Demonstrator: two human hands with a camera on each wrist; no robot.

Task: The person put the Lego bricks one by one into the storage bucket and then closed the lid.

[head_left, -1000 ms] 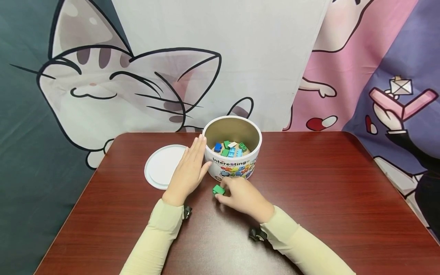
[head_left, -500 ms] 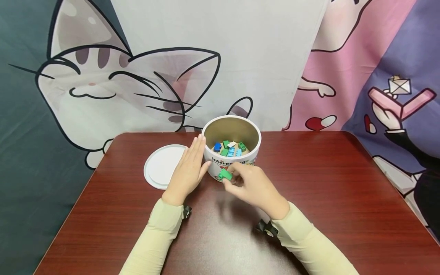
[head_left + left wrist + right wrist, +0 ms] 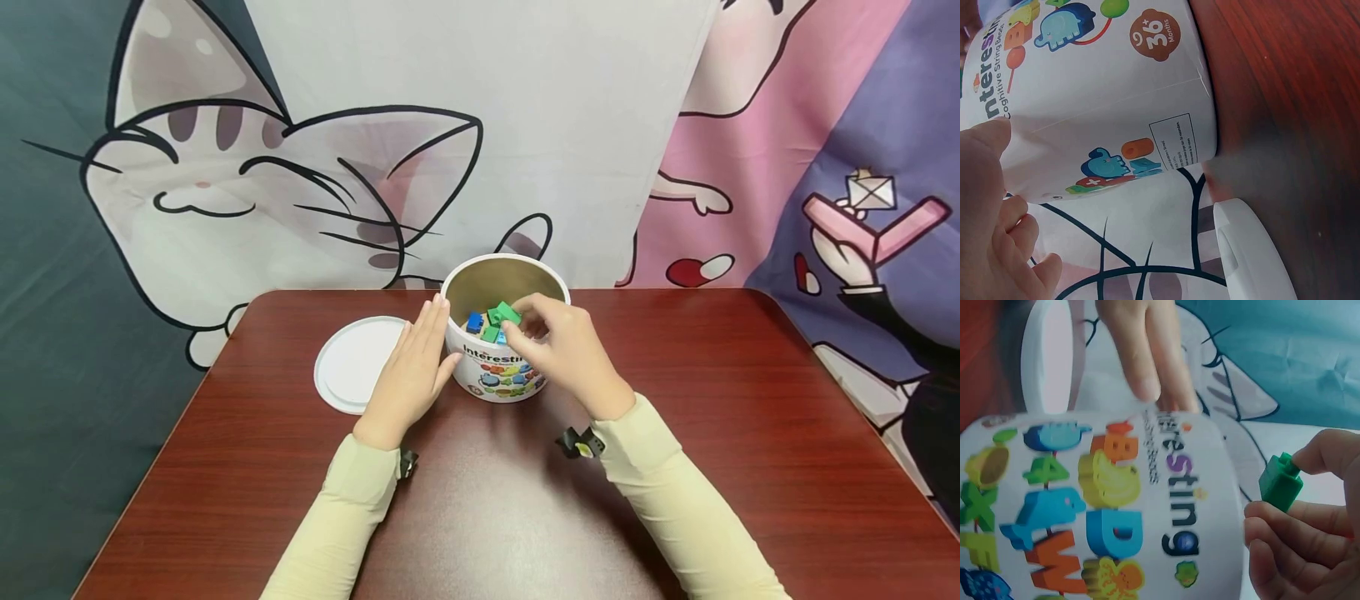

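Note:
A round white bucket [image 3: 487, 375] with printed toy pictures stands upright near the table's far edge. My left hand [image 3: 411, 367] lies along the bucket's left side, its fingers straight and its thumb extended toward the front wall. My right hand [image 3: 572, 350] pinches a green building brick [image 3: 1282, 481] between thumb and fingers, over the bucket's opening. Inside lie several bricks, among them a dark blue brick [image 3: 475, 322] and a green brick [image 3: 491, 334]. My right hand hides some of the contents and part of the right rim.
A round white lid [image 3: 348, 367] lies flat on the table, left of the bucket and partly behind my left hand. Beneath everything is a reddish-brown wooden table [image 3: 712, 433]. A printed cartoon cloth [image 3: 585, 125] hangs just behind its far edge.
My right hand has picked up the green brick from the table in front of the bucket and lifted it up over the opening. My left hand stays at the bucket's side.

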